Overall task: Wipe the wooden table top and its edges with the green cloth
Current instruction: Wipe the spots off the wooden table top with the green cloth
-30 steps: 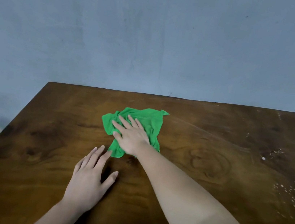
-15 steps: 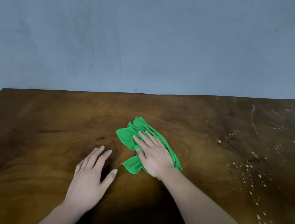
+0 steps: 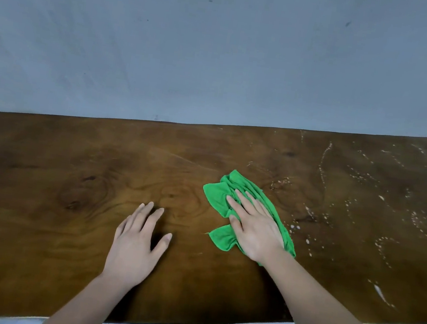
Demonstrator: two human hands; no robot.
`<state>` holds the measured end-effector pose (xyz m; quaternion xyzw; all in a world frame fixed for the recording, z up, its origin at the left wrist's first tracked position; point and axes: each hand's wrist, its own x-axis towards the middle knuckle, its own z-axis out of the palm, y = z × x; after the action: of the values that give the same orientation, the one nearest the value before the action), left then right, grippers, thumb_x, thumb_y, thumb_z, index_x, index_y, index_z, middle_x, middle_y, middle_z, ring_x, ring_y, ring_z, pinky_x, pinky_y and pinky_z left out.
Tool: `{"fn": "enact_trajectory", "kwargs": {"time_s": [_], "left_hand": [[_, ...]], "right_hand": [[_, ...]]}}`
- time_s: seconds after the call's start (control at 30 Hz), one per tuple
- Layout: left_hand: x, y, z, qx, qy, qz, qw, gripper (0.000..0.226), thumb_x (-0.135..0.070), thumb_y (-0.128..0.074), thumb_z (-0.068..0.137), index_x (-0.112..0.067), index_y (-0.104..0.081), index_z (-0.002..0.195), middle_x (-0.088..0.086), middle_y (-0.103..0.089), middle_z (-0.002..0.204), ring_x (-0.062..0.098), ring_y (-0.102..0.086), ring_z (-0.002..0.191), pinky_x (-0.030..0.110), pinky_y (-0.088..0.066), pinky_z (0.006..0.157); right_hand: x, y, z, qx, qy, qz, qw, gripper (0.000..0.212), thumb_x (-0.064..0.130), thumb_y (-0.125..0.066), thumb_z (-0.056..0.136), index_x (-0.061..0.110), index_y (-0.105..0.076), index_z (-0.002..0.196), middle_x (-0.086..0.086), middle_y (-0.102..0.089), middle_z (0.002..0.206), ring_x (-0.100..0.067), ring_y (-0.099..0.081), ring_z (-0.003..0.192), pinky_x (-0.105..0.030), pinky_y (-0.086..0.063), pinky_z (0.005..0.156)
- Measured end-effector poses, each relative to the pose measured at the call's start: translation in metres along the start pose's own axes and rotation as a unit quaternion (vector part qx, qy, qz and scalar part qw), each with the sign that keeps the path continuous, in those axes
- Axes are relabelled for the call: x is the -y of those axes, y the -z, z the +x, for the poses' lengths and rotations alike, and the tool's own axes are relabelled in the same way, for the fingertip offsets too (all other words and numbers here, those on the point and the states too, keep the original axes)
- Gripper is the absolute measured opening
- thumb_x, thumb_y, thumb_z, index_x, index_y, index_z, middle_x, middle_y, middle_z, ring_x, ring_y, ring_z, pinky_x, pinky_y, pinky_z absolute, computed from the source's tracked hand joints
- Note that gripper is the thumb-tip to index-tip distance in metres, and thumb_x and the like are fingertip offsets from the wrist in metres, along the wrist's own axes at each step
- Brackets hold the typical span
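Two bare hands lie on a dark wooden counter (image 3: 65, 196). The right hand (image 3: 254, 231) presses flat, fingers straight and slightly spread, on a crumpled green cloth (image 3: 218, 195). The cloth sits a little right of the counter's middle, between its far and near edges. The left hand (image 3: 134, 249) rests flat on bare wood just left of the cloth, fingers straight, thumb out, holding nothing. White specks (image 3: 417, 226) dot the counter's right end. A grey-blue wall (image 3: 222, 53) rises behind the far edge.
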<state>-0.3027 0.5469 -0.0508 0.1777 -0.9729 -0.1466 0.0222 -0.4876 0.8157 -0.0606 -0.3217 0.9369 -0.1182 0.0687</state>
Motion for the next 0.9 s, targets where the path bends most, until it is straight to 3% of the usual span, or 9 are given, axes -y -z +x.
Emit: {"fn": "enact_trajectory", "kwargs": {"time_s": [0.13, 0.23, 0.3, 0.4, 0.5, 0.6, 0.77, 0.9], "left_hand": [[-0.010, -0.005, -0.001, 0.003, 0.024, 0.025, 0.999, 0.088, -0.086, -0.011, 0.099, -0.040, -0.029, 0.172, -0.010, -0.020, 0.183, 0.016, -0.014, 0.169, 0.044, -0.008, 0.134], [-0.012, -0.004, -0.002, 0.003, 0.029, 0.022, 0.999, 0.089, -0.087, -0.008, 0.098, -0.041, -0.029, 0.171, -0.011, -0.017, 0.183, 0.015, -0.011, 0.170, 0.044, -0.008, 0.136], [-0.013, -0.005, -0.002, 0.003, 0.032, 0.022, 0.999, 0.089, -0.087, -0.007, 0.098, -0.042, -0.028, 0.172, -0.012, -0.016, 0.183, 0.014, -0.010, 0.170, 0.045, -0.008, 0.137], [-0.012, -0.006, -0.001, 0.006, 0.034, 0.023, 0.999, 0.086, -0.086, -0.008, 0.100, -0.042, -0.027, 0.172, -0.013, -0.014, 0.183, 0.013, -0.008, 0.170, 0.044, -0.008, 0.138], [-0.012, -0.007, 0.001, 0.011, 0.031, 0.027, 0.999, 0.084, -0.084, -0.008, 0.102, -0.042, -0.024, 0.172, -0.013, -0.012, 0.184, 0.011, -0.004, 0.170, 0.043, -0.007, 0.138], [-0.011, -0.007, 0.004, 0.014, 0.023, 0.026, 0.999, 0.082, -0.082, -0.008, 0.103, -0.042, -0.023, 0.173, -0.012, -0.011, 0.184, 0.010, -0.002, 0.170, 0.042, -0.006, 0.139], [-0.008, -0.005, 0.009, 0.021, 0.006, 0.014, 1.000, 0.079, -0.079, -0.011, 0.106, -0.041, -0.019, 0.174, -0.013, -0.007, 0.184, 0.007, 0.007, 0.169, 0.040, -0.003, 0.139], [-0.008, -0.001, 0.009, 0.027, 0.006, -0.007, 1.000, 0.076, -0.080, -0.011, 0.106, -0.045, -0.012, 0.174, -0.017, 0.003, 0.184, 0.004, 0.017, 0.167, 0.039, 0.005, 0.138]], "right_hand": [[-0.021, 0.006, -0.007, -0.009, 0.015, 0.004, 1.000, 0.060, 0.055, -0.022, 0.119, 0.041, -0.018, 0.177, 0.013, -0.007, 0.185, -0.015, -0.004, 0.172, -0.034, 0.004, 0.137], [-0.018, 0.009, -0.009, -0.019, 0.016, 0.002, 1.000, 0.062, 0.054, -0.027, 0.118, 0.039, -0.017, 0.177, 0.010, -0.002, 0.186, -0.019, -0.007, 0.172, -0.034, 0.002, 0.136], [-0.017, 0.009, -0.010, -0.049, -0.001, -0.021, 0.999, 0.068, 0.058, -0.031, 0.116, 0.036, -0.014, 0.178, 0.006, 0.003, 0.187, -0.023, -0.003, 0.172, -0.042, -0.002, 0.138], [-0.019, 0.004, -0.010, -0.068, -0.057, -0.077, 0.993, 0.075, 0.070, -0.019, 0.111, 0.036, -0.008, 0.178, -0.002, 0.003, 0.187, -0.034, 0.003, 0.173, -0.057, 0.003, 0.139], [-0.018, 0.003, 0.009, -0.042, -0.107, -0.046, 0.992, 0.073, 0.067, -0.004, 0.111, 0.038, -0.005, 0.178, 0.001, 0.002, 0.186, -0.032, 0.003, 0.173, -0.053, 0.003, 0.139], [-0.010, 0.005, 0.046, -0.049, -0.106, -0.032, 0.993, 0.068, 0.059, -0.007, 0.115, 0.035, -0.005, 0.178, 0.003, 0.002, 0.187, -0.027, 0.005, 0.173, -0.047, -0.001, 0.140], [0.040, -0.001, 0.140, -0.036, -0.092, -0.028, 0.995, 0.065, 0.048, -0.010, 0.118, 0.025, -0.002, 0.178, -0.003, 0.005, 0.187, -0.026, 0.012, 0.172, -0.046, 0.006, 0.139], [0.116, -0.013, 0.205, -0.009, -0.007, -0.006, 1.000, 0.063, 0.045, -0.008, 0.119, 0.030, 0.009, 0.177, -0.005, 0.008, 0.186, -0.028, 0.011, 0.172, -0.047, 0.004, 0.139]]}}
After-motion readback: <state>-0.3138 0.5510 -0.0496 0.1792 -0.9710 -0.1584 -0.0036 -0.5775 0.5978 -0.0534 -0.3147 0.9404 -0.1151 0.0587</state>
